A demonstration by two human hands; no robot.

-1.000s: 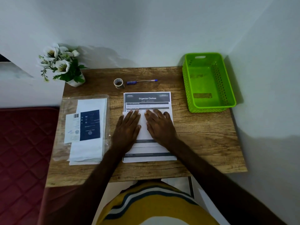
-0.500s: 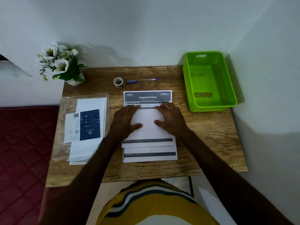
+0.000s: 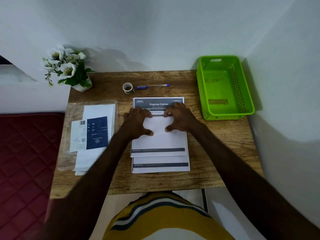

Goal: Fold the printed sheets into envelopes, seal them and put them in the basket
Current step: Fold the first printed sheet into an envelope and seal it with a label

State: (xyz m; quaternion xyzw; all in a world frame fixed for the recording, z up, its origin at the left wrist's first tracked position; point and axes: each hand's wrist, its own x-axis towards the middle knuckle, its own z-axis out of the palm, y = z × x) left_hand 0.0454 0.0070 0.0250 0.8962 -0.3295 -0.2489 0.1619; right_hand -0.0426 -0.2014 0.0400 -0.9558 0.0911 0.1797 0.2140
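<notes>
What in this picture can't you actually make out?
- Head view: small print on the top sheet under "Organize Clothes" is too small, and partly covered by the left hand and right hand.
- Sheet count in the stack: only edges show.
- Label text on the envelope pack: too small.

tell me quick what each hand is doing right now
Left hand: fingers curled, pressing the folded sheet.
Right hand: likewise, pressing the same sheet.

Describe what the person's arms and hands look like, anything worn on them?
Both arms are bare up to the frame edge: no sleeves show. The left hand and right hand wear no gloves; no rings, watch or bracelets can be seen. The top below is yellow with dark and white stripes.
</notes>
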